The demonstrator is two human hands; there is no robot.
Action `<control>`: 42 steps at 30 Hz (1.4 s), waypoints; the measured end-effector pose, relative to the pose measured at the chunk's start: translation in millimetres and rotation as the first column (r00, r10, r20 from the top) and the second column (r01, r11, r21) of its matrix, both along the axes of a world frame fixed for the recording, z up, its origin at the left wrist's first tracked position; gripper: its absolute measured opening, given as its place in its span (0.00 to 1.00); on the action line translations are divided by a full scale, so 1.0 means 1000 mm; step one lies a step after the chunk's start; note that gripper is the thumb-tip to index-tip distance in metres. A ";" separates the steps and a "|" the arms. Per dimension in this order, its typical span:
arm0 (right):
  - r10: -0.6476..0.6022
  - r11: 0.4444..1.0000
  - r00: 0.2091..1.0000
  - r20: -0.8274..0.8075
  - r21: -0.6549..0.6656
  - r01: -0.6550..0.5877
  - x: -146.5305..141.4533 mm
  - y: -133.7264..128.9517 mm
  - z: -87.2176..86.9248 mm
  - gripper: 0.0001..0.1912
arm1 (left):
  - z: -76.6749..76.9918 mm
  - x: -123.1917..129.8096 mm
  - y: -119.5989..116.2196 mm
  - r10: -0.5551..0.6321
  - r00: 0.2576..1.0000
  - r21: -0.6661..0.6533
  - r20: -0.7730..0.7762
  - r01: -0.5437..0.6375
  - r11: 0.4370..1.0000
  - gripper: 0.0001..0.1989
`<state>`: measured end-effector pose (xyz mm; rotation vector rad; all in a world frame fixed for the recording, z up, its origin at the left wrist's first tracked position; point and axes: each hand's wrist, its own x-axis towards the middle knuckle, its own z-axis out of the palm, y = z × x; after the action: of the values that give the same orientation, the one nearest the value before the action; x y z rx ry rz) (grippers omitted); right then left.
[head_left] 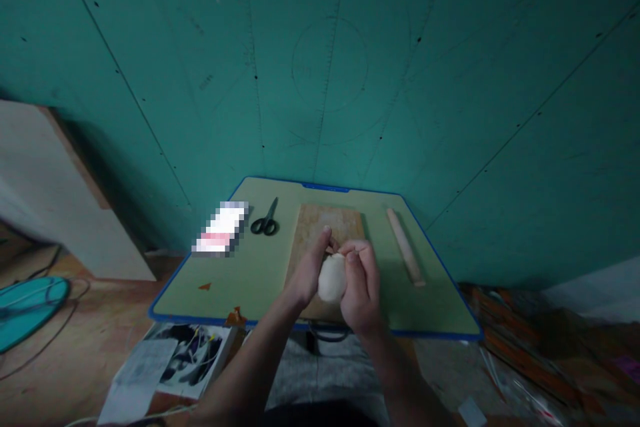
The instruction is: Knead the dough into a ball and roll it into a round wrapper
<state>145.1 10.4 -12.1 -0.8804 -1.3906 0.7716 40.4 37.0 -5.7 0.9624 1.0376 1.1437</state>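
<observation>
A pale, rounded lump of dough (332,279) is held between both hands, over the near part of a wooden board (303,230). My left hand (311,270) cups its left side, with the thumb pointing up and forward. My right hand (363,283) wraps its right side, and its bent fingers and thumb pinch at the far upper edge of the dough. The underside of the dough and some fingertips are hidden. Right of the board lies a wooden rolling pin (405,247).
The green tabletop (250,280) has a raised blue rim. On its left are black-handled scissors (267,220), a blurred-out flat item (223,230) and a small brown scrap (205,287). Behind the table stands a green wall (330,80). A pale panel (65,193) leans at the left.
</observation>
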 end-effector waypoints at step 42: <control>0.094 0.852 0.675 -0.732 -0.291 -0.435 0.008 0.048 0.003 0.17 | -0.026 -0.013 -0.017 0.250 0.637 0.537 -0.729 0.306 0.786 0.29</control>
<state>153.5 58.5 -9.5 -0.6010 -0.6529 1.5296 27.2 20.2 -32.0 2.1584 1.3217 1.0565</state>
